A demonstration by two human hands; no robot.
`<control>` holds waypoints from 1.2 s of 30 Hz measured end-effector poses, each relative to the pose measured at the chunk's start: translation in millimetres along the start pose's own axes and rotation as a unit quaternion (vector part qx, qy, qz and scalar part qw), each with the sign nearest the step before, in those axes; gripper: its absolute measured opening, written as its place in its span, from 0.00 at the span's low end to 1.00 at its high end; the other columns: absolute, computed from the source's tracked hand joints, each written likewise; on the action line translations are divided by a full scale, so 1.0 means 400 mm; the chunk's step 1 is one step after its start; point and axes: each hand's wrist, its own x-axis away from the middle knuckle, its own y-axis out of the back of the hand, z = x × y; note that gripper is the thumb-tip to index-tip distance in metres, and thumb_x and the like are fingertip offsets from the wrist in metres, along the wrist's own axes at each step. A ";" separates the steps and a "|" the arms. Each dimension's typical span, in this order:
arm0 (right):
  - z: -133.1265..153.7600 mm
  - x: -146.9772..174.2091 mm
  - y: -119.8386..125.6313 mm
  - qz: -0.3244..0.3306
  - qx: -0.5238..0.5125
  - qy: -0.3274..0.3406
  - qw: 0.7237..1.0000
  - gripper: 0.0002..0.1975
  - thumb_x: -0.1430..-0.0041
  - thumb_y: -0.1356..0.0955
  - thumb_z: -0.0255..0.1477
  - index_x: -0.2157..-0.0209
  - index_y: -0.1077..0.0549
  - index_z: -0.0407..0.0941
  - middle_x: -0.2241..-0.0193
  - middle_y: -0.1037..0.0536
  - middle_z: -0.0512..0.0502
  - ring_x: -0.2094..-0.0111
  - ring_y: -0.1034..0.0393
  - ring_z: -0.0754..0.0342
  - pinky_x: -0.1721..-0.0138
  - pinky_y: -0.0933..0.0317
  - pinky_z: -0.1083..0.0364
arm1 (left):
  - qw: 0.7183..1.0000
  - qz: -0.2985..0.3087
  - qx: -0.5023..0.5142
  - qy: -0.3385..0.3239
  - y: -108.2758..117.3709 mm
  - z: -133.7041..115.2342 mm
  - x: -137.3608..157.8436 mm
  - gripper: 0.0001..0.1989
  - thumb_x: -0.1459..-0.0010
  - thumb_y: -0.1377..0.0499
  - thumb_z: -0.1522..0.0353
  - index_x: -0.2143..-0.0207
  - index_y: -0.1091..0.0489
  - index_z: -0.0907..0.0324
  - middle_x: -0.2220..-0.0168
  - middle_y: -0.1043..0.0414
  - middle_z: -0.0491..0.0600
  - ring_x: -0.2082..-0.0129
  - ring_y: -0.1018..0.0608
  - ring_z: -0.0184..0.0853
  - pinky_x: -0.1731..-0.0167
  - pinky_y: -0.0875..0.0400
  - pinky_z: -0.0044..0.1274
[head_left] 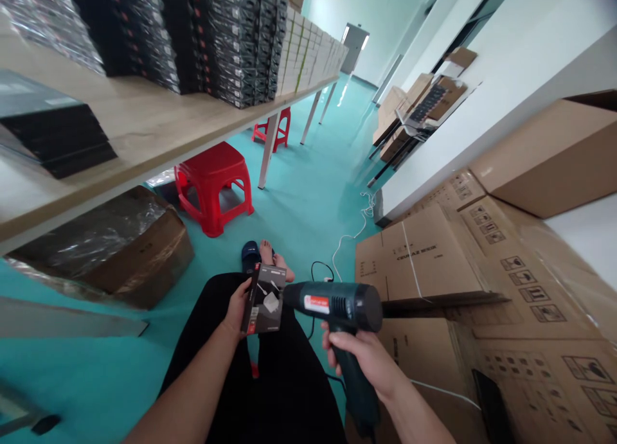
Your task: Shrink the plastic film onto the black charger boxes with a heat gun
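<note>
A small dark box (pixel 266 301) with a white charger and cable printed on its face is gripped along its left edge by my left hand (pixel 237 308). My right hand (pixel 359 354) wraps round the handle of a dark green heat gun (pixel 344 302) with a red and white label. The gun's nozzle points left, close to the right side of the box; whether the two touch I cannot tell. Both are held above my lap (pixel 289 380), over black trousers. A dark cord runs from the gun's side down toward the floor.
On the left, a wooden table (pixel 139 126) bears stacks of black film-wrapped boxes (pixel 231 45), white boxes (pixel 308 52) and a short black stack (pixel 53 123). Below are a red stool (pixel 214 180) and an open carton (pixel 139 251). Large cartons (pixel 419 251) line the right; a white cable (pixel 344 237) crosses the floor.
</note>
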 end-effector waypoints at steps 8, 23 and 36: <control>-0.031 -0.003 -0.003 0.049 -0.043 -0.001 0.998 0.15 0.49 0.31 0.32 0.60 0.26 0.40 0.69 0.25 0.44 0.76 0.31 0.57 0.76 0.38 0.58 | 1.000 0.012 0.006 -0.025 -0.007 -0.002 0.002 0.19 0.45 0.43 0.61 0.59 0.28 0.68 0.67 0.22 0.58 0.64 0.20 0.45 0.63 0.26 0.32; 0.076 -0.051 -0.048 0.032 -0.093 0.068 0.993 0.14 0.47 0.32 0.32 0.60 0.27 0.40 0.69 0.24 0.44 0.74 0.30 0.56 0.76 0.36 0.57 | 0.997 0.042 -0.023 0.056 -0.011 0.011 0.007 0.19 0.44 0.44 0.59 0.59 0.28 0.66 0.68 0.22 0.57 0.68 0.20 0.44 0.67 0.25 0.32; 0.074 -0.051 -0.006 0.047 -0.047 0.053 0.996 0.14 0.48 0.32 0.32 0.59 0.27 0.41 0.70 0.24 0.46 0.76 0.31 0.56 0.76 0.37 0.57 | 0.998 0.003 -0.034 0.055 -0.017 0.006 0.004 0.18 0.44 0.44 0.60 0.62 0.27 0.67 0.72 0.22 0.56 0.72 0.20 0.43 0.70 0.24 0.31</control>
